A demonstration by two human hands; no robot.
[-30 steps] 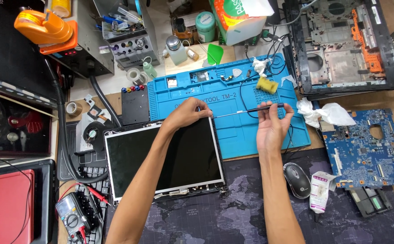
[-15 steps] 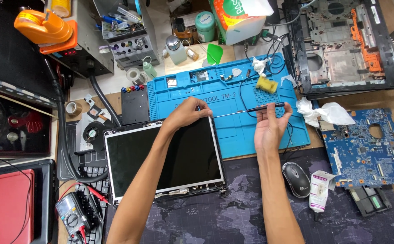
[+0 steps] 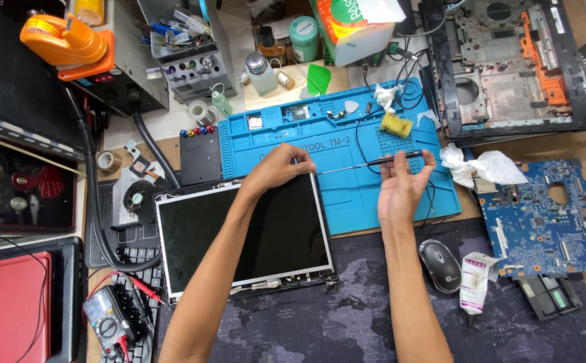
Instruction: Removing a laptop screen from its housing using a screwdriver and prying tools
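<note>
My right hand grips the black handle of a long thin screwdriver, palm up, over the blue work mat. The shaft runs left toward the upper right corner of a laptop screen panel lying flat with its dark glass up. My left hand rests on that same corner, fingers curled over the panel's top edge where the screwdriver tip meets it.
A blue circuit board and crumpled white tissue lie to the right. A stripped laptop base sits at the back right. Nearby are a black mouse, a multimeter, a red laptop and a yellow sponge.
Both hands stay at the panel's upper right corner with the screwdriver. Only slight shifts of the fingers show.
</note>
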